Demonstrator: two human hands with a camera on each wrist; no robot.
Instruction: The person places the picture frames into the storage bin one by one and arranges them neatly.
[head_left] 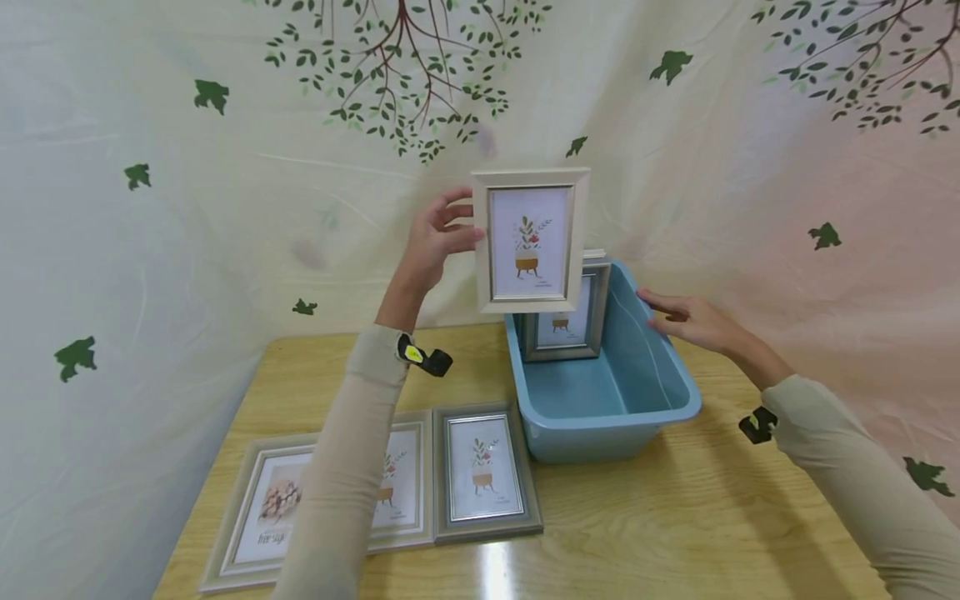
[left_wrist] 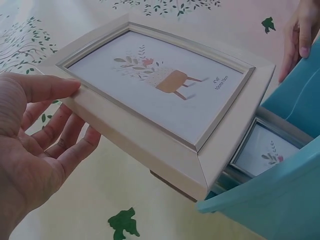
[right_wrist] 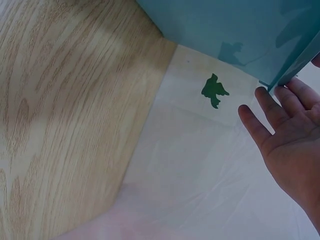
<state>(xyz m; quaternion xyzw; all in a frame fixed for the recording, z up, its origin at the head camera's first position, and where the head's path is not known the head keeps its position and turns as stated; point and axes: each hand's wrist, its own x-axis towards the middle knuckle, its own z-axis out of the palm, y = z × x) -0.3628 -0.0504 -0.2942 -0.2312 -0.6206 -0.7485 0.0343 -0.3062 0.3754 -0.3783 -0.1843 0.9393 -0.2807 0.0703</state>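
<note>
My left hand [head_left: 433,237] holds a cream picture frame [head_left: 527,287] upright by its left edge, thumb on the front and fingers behind. Inside the frame is a print of a plant in a brown pot on legs. The frame is raised over the far left part of a blue plastic tub [head_left: 600,437]. In the left wrist view, its lower end overlaps the tub's rim. A grey picture frame [head_left: 592,337] stands in the tub, partly hidden behind the cream one. My right hand [head_left: 693,323] grips the tub's right rim, thumb at the inner side and fingers outside.
Left of the tub, a row of picture frames lies face up on the wooden table [head_left: 637,533]: a grey one [head_left: 487,529], a beige one [head_left: 426,500] and a larger one [head_left: 232,533]. My left forearm covers part of the row. A patterned curtain [head_left: 225,250] hangs behind.
</note>
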